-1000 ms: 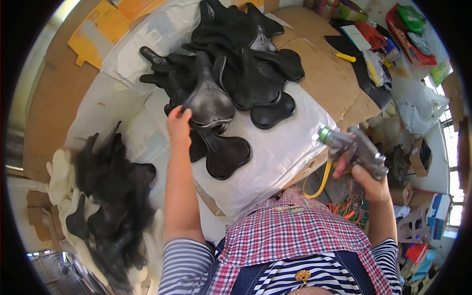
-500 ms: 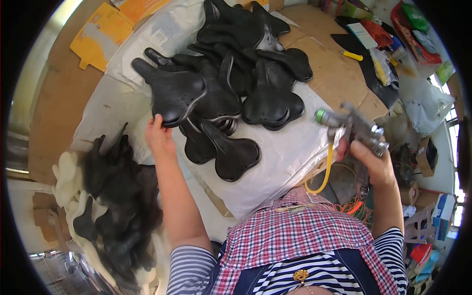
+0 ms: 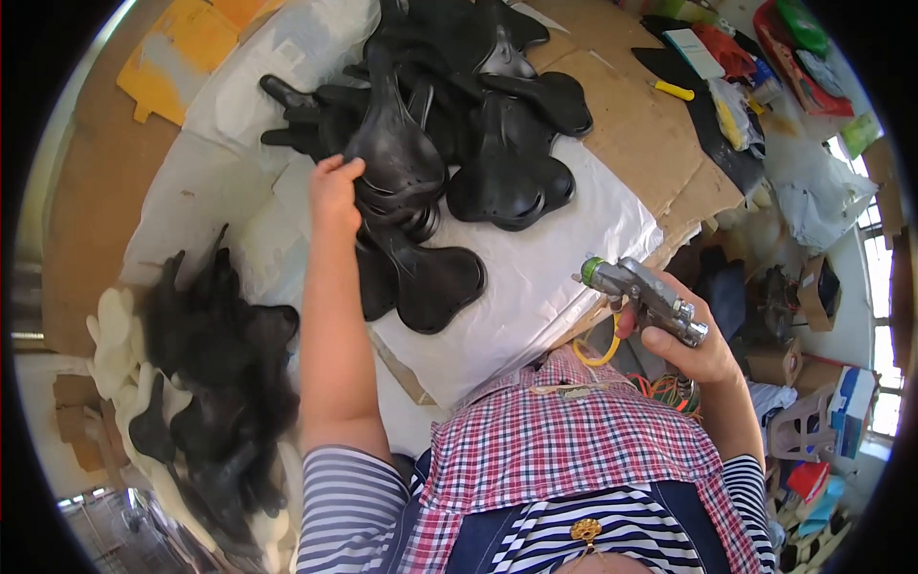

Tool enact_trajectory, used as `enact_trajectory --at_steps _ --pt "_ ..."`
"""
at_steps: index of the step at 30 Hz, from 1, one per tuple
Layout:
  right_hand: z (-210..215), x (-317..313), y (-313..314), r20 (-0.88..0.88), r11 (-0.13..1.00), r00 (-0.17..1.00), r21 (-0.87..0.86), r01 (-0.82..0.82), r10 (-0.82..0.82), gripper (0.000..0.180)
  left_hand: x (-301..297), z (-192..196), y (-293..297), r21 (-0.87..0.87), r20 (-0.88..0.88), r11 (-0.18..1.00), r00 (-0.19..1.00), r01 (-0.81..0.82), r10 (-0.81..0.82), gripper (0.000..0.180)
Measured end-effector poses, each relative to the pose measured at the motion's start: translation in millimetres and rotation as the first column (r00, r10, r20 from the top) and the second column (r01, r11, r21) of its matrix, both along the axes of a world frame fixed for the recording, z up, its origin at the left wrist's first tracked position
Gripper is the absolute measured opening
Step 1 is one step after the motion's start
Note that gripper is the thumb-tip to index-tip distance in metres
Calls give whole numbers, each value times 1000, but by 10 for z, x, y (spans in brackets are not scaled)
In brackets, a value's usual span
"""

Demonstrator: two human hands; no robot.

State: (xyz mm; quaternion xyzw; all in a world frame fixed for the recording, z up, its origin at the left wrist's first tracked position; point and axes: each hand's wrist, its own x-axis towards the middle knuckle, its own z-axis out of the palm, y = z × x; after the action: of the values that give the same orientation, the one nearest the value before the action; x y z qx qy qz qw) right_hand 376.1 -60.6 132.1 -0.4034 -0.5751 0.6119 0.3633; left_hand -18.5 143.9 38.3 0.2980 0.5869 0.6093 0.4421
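The left hand [image 3: 335, 191] pinched a black saddle [image 3: 397, 158] mid-table; the right hand [image 3: 693, 340] gripped a spray gun [image 3: 641, 292] off its near edge.

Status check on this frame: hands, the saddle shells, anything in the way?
Left hand gripping a black saddle shell atop the pile. Right hand shut on the spray gun, off the white sheet. Nothing between them.

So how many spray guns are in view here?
1. The metal spray gun is in the right hand, held off the table's near edge, beside the white sheet. Others could be hidden in the clutter at right.
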Motion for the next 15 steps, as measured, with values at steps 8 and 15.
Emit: enact_trajectory --at_steps 8,15 --pt "24 114 -241 306 975 934 -177 -137 187 52 -1131 545 -1426 257 333 559 616 -788 714 18" --pt "336 -97 -245 6 998 998 -28 60 -60 61 -108 -1612 -1657 -265 -149 956 985 -124 86 35"
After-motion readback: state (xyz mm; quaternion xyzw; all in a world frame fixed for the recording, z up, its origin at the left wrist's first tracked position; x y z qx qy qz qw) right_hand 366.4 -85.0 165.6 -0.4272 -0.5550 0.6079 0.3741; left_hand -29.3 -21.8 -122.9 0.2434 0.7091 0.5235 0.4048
